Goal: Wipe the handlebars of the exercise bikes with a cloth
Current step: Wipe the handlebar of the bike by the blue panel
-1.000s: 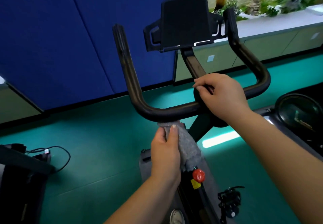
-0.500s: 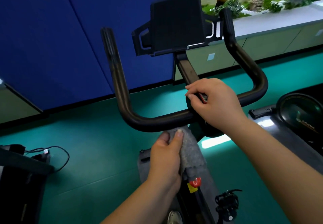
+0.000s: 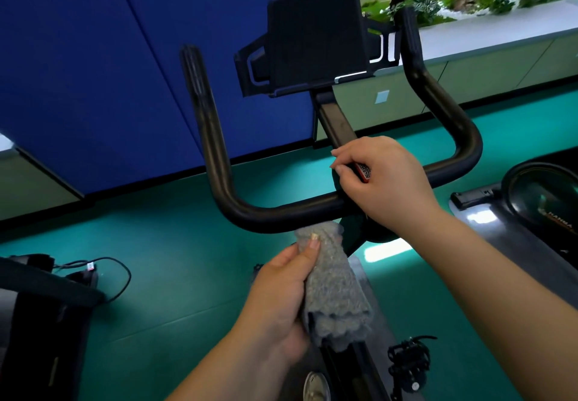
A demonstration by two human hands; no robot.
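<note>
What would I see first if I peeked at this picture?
The big black handlebar curves like a U across the middle, with a dark tablet holder standing above it. Just under the bar, the left hand holds a fuzzy grey cloth, its top edge right up at the bar's underside. The right hand rests on the bar's middle, and behind it all stands a bright blue wall over a green floor.

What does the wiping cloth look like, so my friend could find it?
Find the black U-shaped handlebar of the exercise bike in the middle. Just under its near crossbar, the left hand grips a cloth that hangs downward. It is the only soft, grey, nubbly thing there; everything around it is hard and black.
</note>
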